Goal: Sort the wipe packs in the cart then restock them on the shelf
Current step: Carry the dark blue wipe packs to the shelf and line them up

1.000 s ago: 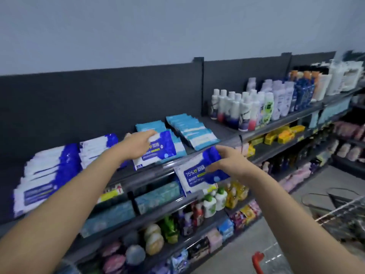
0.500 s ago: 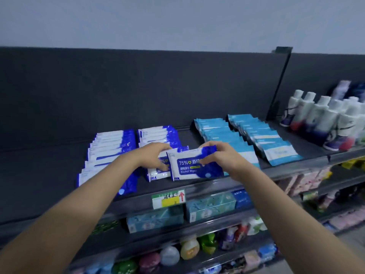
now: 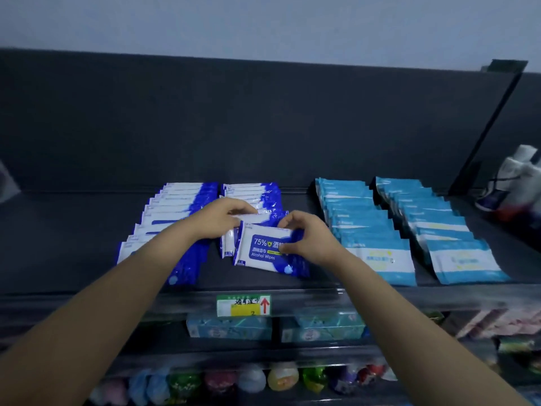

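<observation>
1. The top shelf point(image 3: 73, 259) is carrying a first row of blue-and-white wipe packs point(image 3: 175, 206) at its left. The packs are overlapping one another from the back panel to the front edge.
2. The left hand point(image 3: 222, 218) is reaching over that row. Its grip is curling over the top edge of a rear pack point(image 3: 246, 218) in the second row point(image 3: 257, 191), just beside the first.
3. The front pack point(image 3: 260, 253), printed "75% Alcohol Wipes", is standing tilted at the front of the second row, with its lower edge on the shelf and its back leaning on the rear pack.
4. The right hand point(image 3: 307, 238) is pinching the right end of the front pack, with the thumb below and the fingers above; its grip is clenching on the pack.
5. A price label point(image 3: 243, 305) with a red arrow is sitting on the shelf rail below the front pack.
6. Two rows of light-blue wipe packs point(image 3: 360, 230) are lying further right, apart from the hands.
7. White bottles point(image 3: 515, 183) are standing at the far right, blurred.
</observation>
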`<state>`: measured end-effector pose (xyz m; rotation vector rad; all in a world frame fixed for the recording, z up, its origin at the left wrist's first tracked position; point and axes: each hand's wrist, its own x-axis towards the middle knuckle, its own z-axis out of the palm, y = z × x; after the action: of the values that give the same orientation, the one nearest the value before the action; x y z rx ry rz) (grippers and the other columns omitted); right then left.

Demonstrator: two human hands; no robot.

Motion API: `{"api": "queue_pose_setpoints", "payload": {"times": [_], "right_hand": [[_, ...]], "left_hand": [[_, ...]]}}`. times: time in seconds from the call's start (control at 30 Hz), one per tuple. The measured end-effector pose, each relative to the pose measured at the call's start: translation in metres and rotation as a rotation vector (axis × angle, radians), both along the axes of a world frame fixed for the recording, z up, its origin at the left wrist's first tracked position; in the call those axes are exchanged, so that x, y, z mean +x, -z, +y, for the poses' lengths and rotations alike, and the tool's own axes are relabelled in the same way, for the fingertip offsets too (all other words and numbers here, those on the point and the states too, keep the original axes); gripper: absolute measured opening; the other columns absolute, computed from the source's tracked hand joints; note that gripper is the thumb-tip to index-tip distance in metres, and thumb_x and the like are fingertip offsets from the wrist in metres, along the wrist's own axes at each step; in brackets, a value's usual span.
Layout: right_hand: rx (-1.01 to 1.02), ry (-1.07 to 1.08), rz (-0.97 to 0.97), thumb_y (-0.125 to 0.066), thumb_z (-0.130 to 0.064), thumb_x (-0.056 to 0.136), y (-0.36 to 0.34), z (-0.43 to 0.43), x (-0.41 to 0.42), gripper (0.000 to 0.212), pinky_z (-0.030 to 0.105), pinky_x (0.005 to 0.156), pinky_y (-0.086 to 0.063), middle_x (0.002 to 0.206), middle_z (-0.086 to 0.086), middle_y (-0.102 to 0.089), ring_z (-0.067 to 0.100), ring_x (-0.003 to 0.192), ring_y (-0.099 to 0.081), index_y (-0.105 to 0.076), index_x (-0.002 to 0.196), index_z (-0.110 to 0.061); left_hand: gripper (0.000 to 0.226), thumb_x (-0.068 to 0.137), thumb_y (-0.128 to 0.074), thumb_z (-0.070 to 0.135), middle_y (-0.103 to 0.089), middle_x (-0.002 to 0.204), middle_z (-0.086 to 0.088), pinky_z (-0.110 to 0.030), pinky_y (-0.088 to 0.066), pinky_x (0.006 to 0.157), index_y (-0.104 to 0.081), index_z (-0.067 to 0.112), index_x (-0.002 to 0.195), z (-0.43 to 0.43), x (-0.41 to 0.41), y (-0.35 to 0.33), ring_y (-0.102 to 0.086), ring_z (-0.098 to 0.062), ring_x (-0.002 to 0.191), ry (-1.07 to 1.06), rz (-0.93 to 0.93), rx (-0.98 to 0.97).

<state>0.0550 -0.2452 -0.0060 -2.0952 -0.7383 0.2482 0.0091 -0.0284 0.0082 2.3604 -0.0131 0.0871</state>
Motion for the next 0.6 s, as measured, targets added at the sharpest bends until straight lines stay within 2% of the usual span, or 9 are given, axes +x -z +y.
{"api": "queue_pose_setpoints", "payload": {"times": [0.07, 0.13, 0.2, 0.27, 0.3, 0.37, 0.47, 0.6], "right_hand": [[-0.064, -0.030, -0.098, -0.078, -0.005, 0.069, 0.002, 0.008, 0.005, 0.035, 0.031, 0.085, -0.049, 0.096, -0.005, -0.063, 0.016, 0.091, -0.061, -0.059, 0.092, -0.022], [-0.125, -0.060, -0.192, -0.076, -0.013, 0.073, 0.006, 0.016, 0.004, 0.034, 0.026, 0.083, -0.043, 0.100, -0.008, -0.061, 0.012, 0.096, -0.053, -0.059, 0.101, -0.022], [-0.175, -0.058, -0.300, -0.071, -0.019, 0.078, 0.011, 0.022, 0.000, 0.035, 0.023, 0.084, -0.037, 0.110, -0.007, -0.060, 0.011, 0.103, -0.046, -0.059, 0.111, -0.023], [-0.187, -0.037, -0.397, -0.068, -0.021, 0.080, 0.017, 0.024, -0.004, 0.038, 0.027, 0.094, -0.035, 0.118, -0.003, -0.054, 0.016, 0.109, -0.044, -0.059, 0.116, -0.022], [-0.182, -0.031, -0.424, -0.066, -0.021, 0.080, 0.018, 0.024, -0.006, 0.039, 0.030, 0.098, -0.035, 0.121, -0.001, -0.051, 0.018, 0.112, -0.044, -0.059, 0.118, -0.021], [-0.190, -0.031, -0.449, -0.063, -0.021, 0.082, 0.020, 0.021, -0.012, 0.045, 0.033, 0.103, -0.034, 0.130, 0.001, -0.047, 0.021, 0.120, -0.042, -0.053, 0.126, -0.020], [-0.217, 0.016, -0.485, -0.059, -0.024, 0.086, 0.022, 0.013, -0.024, 0.056, 0.036, 0.108, -0.032, 0.143, 0.005, -0.040, 0.023, 0.130, -0.038, -0.042, 0.139, -0.018], [-0.203, 0.160, -0.612, -0.057, -0.018, 0.079, 0.026, -0.007, -0.048, 0.046, 0.043, 0.095, -0.047, 0.128, 0.011, -0.056, 0.031, 0.118, -0.053, -0.056, 0.125, -0.010]], "left_hand": [[0.037, 0.088, -0.043, -0.010, -0.064, 0.109, 0.000, -0.015, -0.043, 0.088, -0.065, 0.011, 0.110, -0.005, -0.004, -0.009, -0.058, -0.010, 0.104, -0.042, 0.072, -0.175], [0.024, 0.091, -0.056, 0.007, -0.063, 0.106, 0.005, -0.008, -0.040, 0.079, -0.063, 0.012, 0.114, -0.010, -0.011, -0.011, -0.057, -0.003, 0.098, -0.063, 0.096, -0.190], [0.049, 0.081, -0.073, 0.024, -0.056, 0.121, 0.011, -0.012, -0.037, 0.091, -0.056, 0.018, 0.127, -0.009, -0.016, -0.003, -0.051, -0.003, 0.114, -0.023, 0.120, 0.070], [0.070, 0.076, -0.077, 0.030, -0.046, 0.135, 0.013, -0.020, -0.032, 0.102, -0.044, 0.024, 0.138, -0.007, -0.022, 0.006, -0.040, -0.005, 0.125, 0.017, 0.102, 0.321], [0.074, 0.077, -0.076, 0.031, -0.042, 0.140, 0.012, -0.024, -0.032, 0.106, -0.040, 0.026, 0.141, -0.007, -0.023, 0.008, -0.036, -0.007, 0.129, 0.019, 0.084, 0.367], [0.074, 0.080, -0.071, 0.035, -0.036, 0.145, 0.010, -0.031, -0.030, 0.110, -0.034, 0.029, 0.145, -0.008, -0.027, 0.011, -0.030, -0.010, 0.133, 0.014, 0.034, 0.427], [0.074, 0.082, -0.066, 0.036, -0.035, 0.147, 0.008, -0.030, -0.024, 0.112, -0.031, 0.027, 0.146, -0.015, -0.034, 0.009, -0.030, -0.012, 0.135, 0.031, -0.057, 0.560], [0.067, 0.084, -0.059, 0.034, -0.039, 0.145, 0.007, -0.027, -0.018, 0.111, -0.033, 0.023, 0.144, -0.031, -0.043, 0.008, -0.033, -0.014, 0.134, 0.098, -0.167, 0.708]]}}
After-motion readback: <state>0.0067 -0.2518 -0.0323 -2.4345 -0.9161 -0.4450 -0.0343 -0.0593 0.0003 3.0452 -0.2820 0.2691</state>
